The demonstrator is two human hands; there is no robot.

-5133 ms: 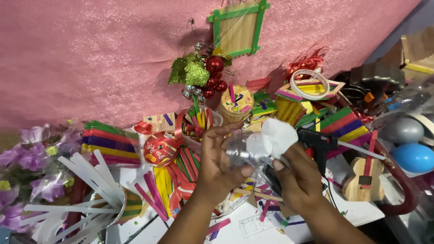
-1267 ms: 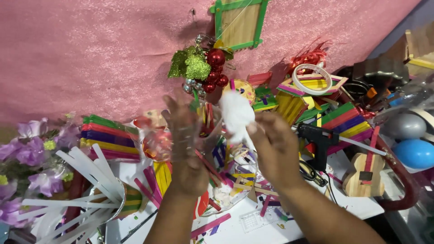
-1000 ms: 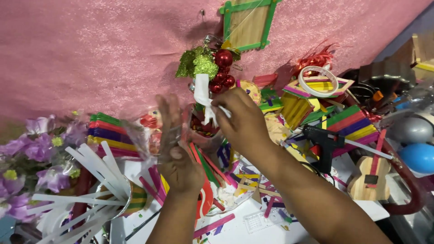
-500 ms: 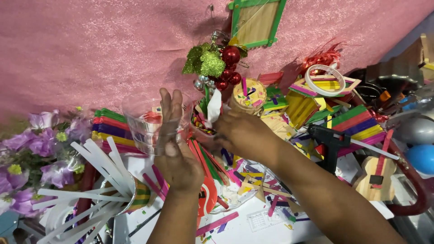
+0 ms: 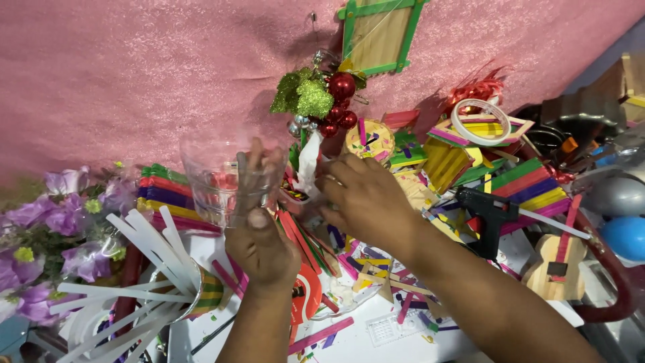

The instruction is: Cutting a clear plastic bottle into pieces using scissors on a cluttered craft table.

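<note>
My left hand [image 5: 259, 225] is raised in the middle of the view and holds a clear plastic cup [image 5: 218, 178] by its side, the fingers seen through the wall. My right hand [image 5: 363, 198] reaches in from the right and pinches a white crumpled piece [image 5: 309, 158], tissue or cloth, just right of the cup. Under both hands lie several coloured craft sticks [image 5: 306, 238] in red, green and pink.
A pink glitter sheet [image 5: 134, 74] covers the back. On it hang a green stick frame [image 5: 379, 33] and a red and green bauble cluster [image 5: 322, 101]. Purple flowers [image 5: 54, 222] and white paper strips [image 5: 134, 269] stand left. A black glue gun [image 5: 487, 215], stick stacks [image 5: 524, 185] and balloons [image 5: 625, 215] lie right.
The white piece was held up between both hands, then my right hand carried it left and down. My left hand now holds a clear cup beside it. The camera view has shifted right.
</note>
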